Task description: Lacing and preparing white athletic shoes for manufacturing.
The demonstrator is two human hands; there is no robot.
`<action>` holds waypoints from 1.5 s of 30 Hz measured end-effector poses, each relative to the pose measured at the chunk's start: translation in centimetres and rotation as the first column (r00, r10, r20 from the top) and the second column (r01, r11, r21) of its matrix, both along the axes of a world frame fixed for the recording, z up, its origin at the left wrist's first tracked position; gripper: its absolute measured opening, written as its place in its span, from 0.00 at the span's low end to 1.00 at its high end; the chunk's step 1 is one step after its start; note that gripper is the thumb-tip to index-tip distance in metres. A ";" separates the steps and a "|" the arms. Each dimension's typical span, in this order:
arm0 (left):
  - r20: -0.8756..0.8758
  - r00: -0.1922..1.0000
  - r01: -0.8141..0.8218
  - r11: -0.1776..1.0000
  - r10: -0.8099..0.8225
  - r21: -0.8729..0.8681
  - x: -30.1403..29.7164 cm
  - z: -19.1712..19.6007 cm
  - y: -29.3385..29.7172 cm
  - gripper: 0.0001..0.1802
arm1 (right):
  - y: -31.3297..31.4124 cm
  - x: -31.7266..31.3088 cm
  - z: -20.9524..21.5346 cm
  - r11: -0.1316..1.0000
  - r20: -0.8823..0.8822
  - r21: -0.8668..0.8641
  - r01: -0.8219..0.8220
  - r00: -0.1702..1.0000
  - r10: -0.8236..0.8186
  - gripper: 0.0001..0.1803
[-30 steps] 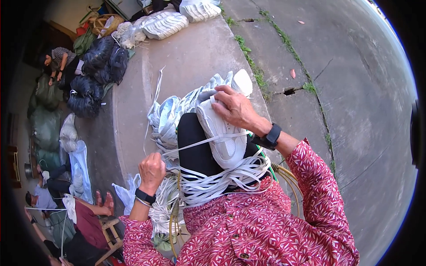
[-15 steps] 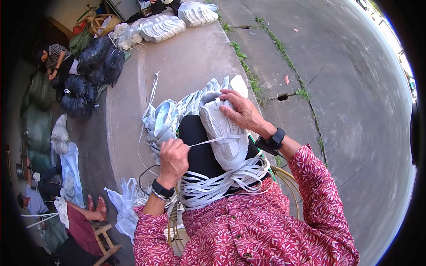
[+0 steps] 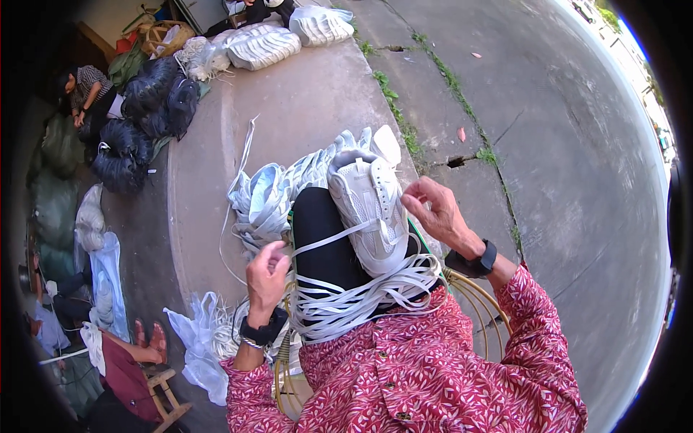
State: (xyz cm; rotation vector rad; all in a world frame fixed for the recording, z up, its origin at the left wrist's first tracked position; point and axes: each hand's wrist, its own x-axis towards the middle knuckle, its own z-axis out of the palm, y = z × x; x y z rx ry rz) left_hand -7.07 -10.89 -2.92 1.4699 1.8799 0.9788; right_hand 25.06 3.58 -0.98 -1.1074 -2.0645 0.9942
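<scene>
A white lace-up sneaker (image 3: 369, 206) rests upright on my black-clad lap, toe toward me. One flat white lace (image 3: 328, 240) runs from its lower eyelets out to the left. My left hand (image 3: 266, 280) is just beyond that lace's free end, fingers loosely bent and apart, with nothing visibly gripped. To the right of the shoe, my right hand (image 3: 438, 214) hovers beside the upper eyelets, its thumb and curved fingers parted. A bundle of flat white laces (image 3: 361, 299) lies across my lap, in front of the toe.
Beyond my knees lies a row of white shoe uppers (image 3: 267, 191). A white plastic bag (image 3: 198, 346) sits at left on the pavement. Black bags (image 3: 133, 148), wrapped bundles (image 3: 263, 47) and other seated people are farther left and back. Grass lines a crack (image 3: 455, 83) at right.
My right hand has come off the shoe's upper part and moved right. My left hand has let go of the lace and dropped slightly; the lace now hangs slack.
</scene>
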 end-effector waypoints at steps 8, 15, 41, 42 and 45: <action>0.920 0.342 0.462 0.819 0.190 -0.341 6.1 1.3 2.8 0.29 | -5.0 2.4 -0.1 0.976 0.113 -0.167 -0.138 0.981 0.158 0.16; 0.966 -0.237 0.022 0.995 0.102 -0.099 3.5 -0.6 2.0 0.13 | -4.7 5.3 7.3 0.697 -0.509 -0.627 -0.347 0.860 -0.030 0.12; 0.909 -0.044 -0.658 0.673 0.415 -0.338 -12.8 -6.6 -10.8 0.14 | -2.9 27.0 10.0 0.893 -0.948 -0.285 -0.349 -0.034 -0.316 0.08; 0.904 -0.035 -0.680 0.653 0.426 -0.334 -13.3 -6.4 -11.1 0.14 | -3.1 27.7 10.2 0.896 -0.951 -0.273 -0.350 -0.040 -0.306 0.08; 0.887 -0.001 -0.736 0.600 0.461 -0.313 -15.4 -6.2 -12.8 0.15 | -3.8 29.9 10.3 0.925 -0.973 -0.223 -0.309 0.005 -0.232 0.08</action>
